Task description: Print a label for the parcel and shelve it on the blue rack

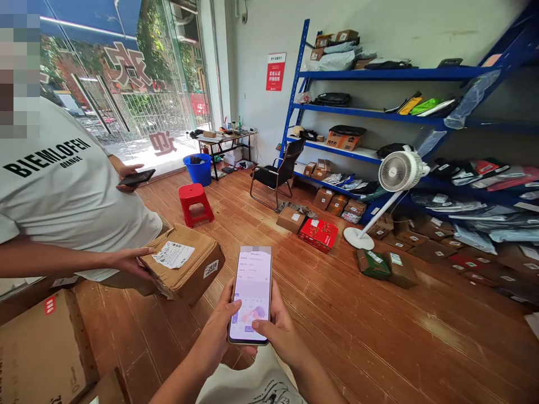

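I hold a smartphone (251, 294) upright in front of me with both hands, its lit screen facing me. My left hand (217, 331) wraps its left edge, thumb resting on the lower screen. My right hand (280, 328) grips the right edge and bottom. To my left a person in a white printed T-shirt (63, 185) holds a brown cardboard parcel (185, 261) with a white label against their side, and a dark phone (135, 178) in the other hand.
A large cardboard box (40, 350) sits at lower left. A red stool (195, 203), blue bucket (197, 168), black chair (275, 174) and white floor fan (391, 185) stand on the wooden floor. Blue shelves (400, 76) hold parcels; several more lie below them.
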Tool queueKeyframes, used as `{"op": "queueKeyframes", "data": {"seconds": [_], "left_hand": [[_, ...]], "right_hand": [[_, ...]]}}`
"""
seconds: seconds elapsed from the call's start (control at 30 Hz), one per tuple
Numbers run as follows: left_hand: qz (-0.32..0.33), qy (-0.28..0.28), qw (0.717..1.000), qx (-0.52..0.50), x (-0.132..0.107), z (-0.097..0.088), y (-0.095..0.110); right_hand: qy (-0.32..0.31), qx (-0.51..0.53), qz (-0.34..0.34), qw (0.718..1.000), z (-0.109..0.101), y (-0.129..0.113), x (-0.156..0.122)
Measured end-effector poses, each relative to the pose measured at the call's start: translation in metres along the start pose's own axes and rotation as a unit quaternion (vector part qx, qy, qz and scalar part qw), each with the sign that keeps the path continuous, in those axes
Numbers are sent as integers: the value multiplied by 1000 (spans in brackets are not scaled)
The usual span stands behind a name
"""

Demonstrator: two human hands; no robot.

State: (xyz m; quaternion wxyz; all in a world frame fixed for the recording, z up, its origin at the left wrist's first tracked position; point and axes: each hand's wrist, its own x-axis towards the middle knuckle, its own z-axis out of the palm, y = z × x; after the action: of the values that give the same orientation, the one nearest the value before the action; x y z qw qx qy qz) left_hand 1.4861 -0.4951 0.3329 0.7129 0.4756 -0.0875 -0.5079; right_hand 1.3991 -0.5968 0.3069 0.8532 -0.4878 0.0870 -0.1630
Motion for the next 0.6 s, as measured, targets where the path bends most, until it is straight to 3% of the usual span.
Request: {"op": "queueKeyframes", "data": {"seconds": [0.13,0.27,0.47,0.6], "left_hand": [[8,29,999,-12,2,-1,-2],[-15,-5,1000,-12,-2,-2,0],[-50,19,998,41,-8,1,5],[-55,18,998,17,-9,2,6]], "right_hand": [[12,11,10,1000,0,-1,0],[24,35,23,999,2,-3,0],[38,22,10,999,0,-1,1],[58,11,-7,998,0,4,3]]}}
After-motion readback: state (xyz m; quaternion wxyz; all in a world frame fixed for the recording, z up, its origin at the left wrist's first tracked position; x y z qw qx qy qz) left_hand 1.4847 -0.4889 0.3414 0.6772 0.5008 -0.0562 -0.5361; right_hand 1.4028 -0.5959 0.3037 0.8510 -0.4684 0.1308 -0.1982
